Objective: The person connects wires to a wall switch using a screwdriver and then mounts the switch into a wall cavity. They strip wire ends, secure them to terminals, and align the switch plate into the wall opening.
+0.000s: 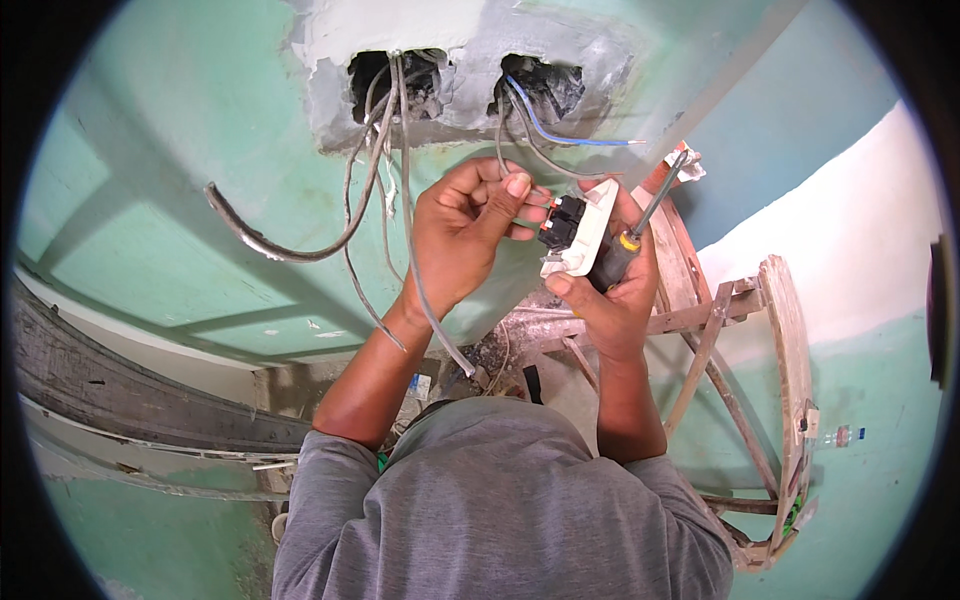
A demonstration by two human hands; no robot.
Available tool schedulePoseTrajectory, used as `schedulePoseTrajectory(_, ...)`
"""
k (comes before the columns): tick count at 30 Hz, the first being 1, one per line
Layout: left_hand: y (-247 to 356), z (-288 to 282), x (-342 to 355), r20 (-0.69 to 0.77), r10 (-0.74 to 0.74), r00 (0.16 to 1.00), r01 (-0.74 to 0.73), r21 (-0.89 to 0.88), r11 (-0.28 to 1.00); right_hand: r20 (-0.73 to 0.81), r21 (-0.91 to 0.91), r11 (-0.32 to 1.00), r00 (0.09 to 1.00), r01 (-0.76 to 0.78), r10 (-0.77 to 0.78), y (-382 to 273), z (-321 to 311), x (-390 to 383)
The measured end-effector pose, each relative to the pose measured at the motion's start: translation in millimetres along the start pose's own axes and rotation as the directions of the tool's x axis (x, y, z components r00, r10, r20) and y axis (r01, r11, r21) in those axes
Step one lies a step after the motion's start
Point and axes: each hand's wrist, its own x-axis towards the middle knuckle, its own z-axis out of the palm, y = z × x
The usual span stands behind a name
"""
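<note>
My right hand [625, 290] is closed round a white wall socket plate [590, 232], turned so that its black rear modules [562, 222] face left. A screwdriver [618, 252] with a dark and yellow handle is tucked in the same hand, its shaft slanting up to the right. My left hand [465, 225] pinches a grey wire [501, 138] that comes down from the right wall hole [545, 88]. Its fingertips are close beside the modules; whether the wire's end enters a terminal is hidden. A blue wire [560, 137] and another grey wire [545, 158] stick out above the plate.
Several grey cables hang from the left wall hole [400, 85], one thick cable [285, 252] curving left and another [418, 270] crossing in front of my left wrist. A wooden frame [790, 370] stands at right, with a plastic bottle [845, 436] near it. Debris lies below.
</note>
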Motion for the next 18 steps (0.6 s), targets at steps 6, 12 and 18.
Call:
schedulePoseTrajectory(6, -0.1, 1.7, -1.6, -0.027, 0.002, 1.000, -0.002, 0.013, 1.000, -0.049, 0.002, 0.999, 0.998, 0.037, -0.037, -2.8, 16.2, -2.9)
schedulePoseTrajectory(12, 1.3, -0.5, -2.3, -0.024, -0.010, 1.000, 0.010, 0.019, 1.000, -0.115, -0.023, 0.997, 0.991, 0.068, -0.070, -2.0, 22.9, -4.1)
schedulePoseTrajectory(18, 3.0, 0.9, -3.2, -0.028, -0.027, 0.999, 0.028, 0.009, 1.000, -0.216, -0.123, 0.992, 0.975, 0.017, -0.043, -6.0, 13.1, -3.4)
